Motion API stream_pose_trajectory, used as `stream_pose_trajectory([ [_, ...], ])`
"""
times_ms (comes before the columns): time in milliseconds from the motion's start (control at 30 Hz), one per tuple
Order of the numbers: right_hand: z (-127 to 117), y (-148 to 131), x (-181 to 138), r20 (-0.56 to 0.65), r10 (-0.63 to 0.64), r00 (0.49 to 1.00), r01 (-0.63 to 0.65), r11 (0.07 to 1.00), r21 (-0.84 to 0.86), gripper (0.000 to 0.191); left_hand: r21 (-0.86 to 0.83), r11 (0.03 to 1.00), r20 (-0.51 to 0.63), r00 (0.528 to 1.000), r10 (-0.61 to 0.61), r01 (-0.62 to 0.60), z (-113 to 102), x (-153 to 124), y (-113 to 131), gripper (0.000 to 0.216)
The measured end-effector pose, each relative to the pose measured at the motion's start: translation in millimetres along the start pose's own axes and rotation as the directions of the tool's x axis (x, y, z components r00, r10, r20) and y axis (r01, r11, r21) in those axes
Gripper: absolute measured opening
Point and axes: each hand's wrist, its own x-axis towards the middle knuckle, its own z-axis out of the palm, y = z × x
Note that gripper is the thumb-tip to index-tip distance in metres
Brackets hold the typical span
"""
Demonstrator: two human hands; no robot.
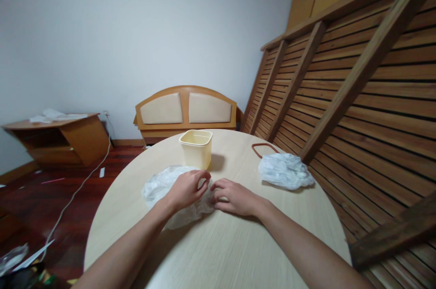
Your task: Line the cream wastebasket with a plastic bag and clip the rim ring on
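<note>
Left hand [187, 187] and right hand [235, 197] at thin plastic bag [191, 213], whether either grip holds it I cannot tell, cream container [196, 152] at desk's [238, 252] twelve o'clock

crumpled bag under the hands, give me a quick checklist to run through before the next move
1. Left hand over the crumpled bag: ok.
2. Right hand at the bag's right edge: ok.
3. Firm grip by either hand: cannot tell, contact at the fingertips is unclear.
4. Bag spread flat: not ok, it lies bunched.
5. Yellow container upright on the table: ok, just beyond the bag.
6. Second bag and brown loop away from both hands: ok, off to the right.
</note>
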Motion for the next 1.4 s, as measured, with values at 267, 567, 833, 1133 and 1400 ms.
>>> stream_pose_trajectory([
  [267,-9.8,14.2,-6.4,-0.184,0.219,0.958,-0.179,0.96,0.214,0.017,-0.029,0.981,0.069,0.978,0.195,-0.193,-6.0,-5.0,2.5,0.044],
  [567,-30.4,37.9,-13.2,-0.415,0.445,0.794,-0.119,0.782,0.612,0.032,0.007,0.975,0.128,0.967,0.221,-0.224,-2.7,-5.6,3.3,0.053],
  [833,-40.8,48.3,-14.4,-0.464,0.584,0.666,-0.062,0.663,0.746,0.043,-0.312,0.949,-0.131,0.991,0.002,-0.043,-3.1,2.7,-3.5,0.026],
  [1133,-48.8,50.6,-24.0,-0.61,0.495,0.619,-0.082,0.813,0.577,0.068,-0.779,0.627,-0.276,0.892,-0.358,0.011,-2.7,13.0,-5.7,0.051],
  [1400,-25.7,13.6,-10.2,-0.477,0.208,0.854,-0.148,0.976,0.161,0.068,-0.84,0.54,-0.082,0.972,-0.221,0.052,8.3,5.0,10.4,0.057],
])
